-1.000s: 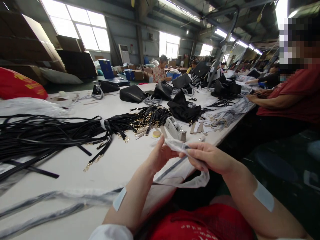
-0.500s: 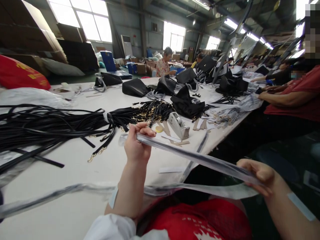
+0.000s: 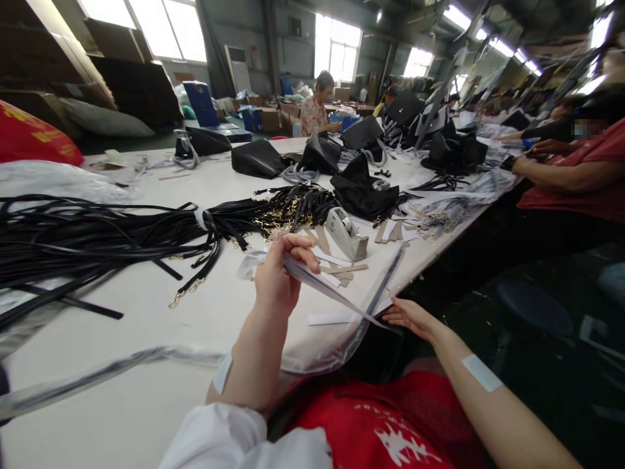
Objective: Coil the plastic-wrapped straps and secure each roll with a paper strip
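Observation:
My left hand [image 3: 280, 273] is raised over the white table [image 3: 146, 312] and pinches one end of a long clear plastic sleeve [image 3: 332, 296] with a dark strap inside. The sleeve slants down to the right toward the table's edge. My right hand [image 3: 413, 317] is low at that edge, fingers stretched out, touching the sleeve's lower part. More of the sleeve loops below the edge and trails left across the table. A grey tape dispenser [image 3: 346, 234] stands just beyond my left hand, with cut strips [image 3: 342, 268] beside it.
A thick bundle of black straps with gold clasps [image 3: 122, 234] lies across the table's left and middle. Black bags [image 3: 359, 192] sit farther back. A person in red [image 3: 581, 182] works at the right side; another person [image 3: 315, 107] sits at the far end.
My right hand has let the sleeve's far end go and moved left and up to the table's edge. My left hand stayed raised, and the sleeve now slopes down more steeply.

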`<act>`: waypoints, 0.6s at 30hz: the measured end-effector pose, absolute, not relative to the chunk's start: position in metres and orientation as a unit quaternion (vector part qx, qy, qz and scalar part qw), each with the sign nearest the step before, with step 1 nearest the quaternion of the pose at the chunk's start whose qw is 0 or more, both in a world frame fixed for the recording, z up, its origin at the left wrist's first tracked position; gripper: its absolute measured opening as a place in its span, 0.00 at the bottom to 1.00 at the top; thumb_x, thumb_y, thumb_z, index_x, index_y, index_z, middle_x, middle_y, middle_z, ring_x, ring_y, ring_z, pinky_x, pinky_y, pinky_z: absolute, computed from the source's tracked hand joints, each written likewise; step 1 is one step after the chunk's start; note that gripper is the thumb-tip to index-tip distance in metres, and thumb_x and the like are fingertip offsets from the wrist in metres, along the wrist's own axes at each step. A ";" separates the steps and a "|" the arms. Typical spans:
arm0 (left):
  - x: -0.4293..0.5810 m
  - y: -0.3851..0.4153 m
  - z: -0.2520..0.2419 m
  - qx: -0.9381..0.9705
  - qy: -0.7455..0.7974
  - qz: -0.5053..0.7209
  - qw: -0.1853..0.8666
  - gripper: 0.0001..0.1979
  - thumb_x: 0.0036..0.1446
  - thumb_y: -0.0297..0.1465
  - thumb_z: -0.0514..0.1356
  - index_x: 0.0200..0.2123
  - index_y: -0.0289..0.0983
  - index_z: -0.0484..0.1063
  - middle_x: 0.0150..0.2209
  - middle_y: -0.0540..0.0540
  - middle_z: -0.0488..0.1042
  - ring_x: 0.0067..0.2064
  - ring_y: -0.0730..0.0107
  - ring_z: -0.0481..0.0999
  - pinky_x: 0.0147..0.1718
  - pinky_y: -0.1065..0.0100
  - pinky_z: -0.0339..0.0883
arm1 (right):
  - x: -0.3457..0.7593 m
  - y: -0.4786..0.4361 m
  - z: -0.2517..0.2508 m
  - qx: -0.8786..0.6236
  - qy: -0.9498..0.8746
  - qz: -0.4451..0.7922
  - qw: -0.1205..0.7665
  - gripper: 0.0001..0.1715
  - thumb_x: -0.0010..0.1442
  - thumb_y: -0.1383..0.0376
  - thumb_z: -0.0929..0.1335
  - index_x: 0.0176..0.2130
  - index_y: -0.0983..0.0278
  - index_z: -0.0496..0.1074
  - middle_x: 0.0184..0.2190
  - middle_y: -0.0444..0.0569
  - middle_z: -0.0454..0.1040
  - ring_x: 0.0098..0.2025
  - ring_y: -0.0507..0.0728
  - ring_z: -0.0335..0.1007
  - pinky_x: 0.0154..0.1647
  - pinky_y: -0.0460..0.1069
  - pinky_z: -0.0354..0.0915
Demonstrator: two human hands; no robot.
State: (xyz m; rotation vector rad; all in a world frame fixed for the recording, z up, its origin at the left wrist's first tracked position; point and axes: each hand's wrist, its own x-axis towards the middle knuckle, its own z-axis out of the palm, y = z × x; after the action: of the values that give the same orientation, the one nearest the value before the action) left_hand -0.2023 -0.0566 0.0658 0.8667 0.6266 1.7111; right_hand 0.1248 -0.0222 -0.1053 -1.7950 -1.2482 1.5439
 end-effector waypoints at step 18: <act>-0.163 -0.061 0.046 0.549 0.351 0.461 0.603 0.25 0.65 0.48 0.46 0.31 0.35 0.71 0.19 0.47 0.74 0.23 0.69 0.73 0.28 0.70 0.66 | 0.050 -0.016 -0.011 -0.544 -0.554 0.426 0.464 0.32 0.55 0.42 0.69 0.46 0.63 0.74 0.44 0.55 0.79 0.48 0.62 0.75 0.48 0.55 0.71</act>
State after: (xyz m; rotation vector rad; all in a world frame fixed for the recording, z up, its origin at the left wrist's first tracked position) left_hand -0.1634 -0.0612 0.0464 1.2705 0.8120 1.0667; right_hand 0.0498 -0.0164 -0.0108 -1.3355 -1.3613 1.0477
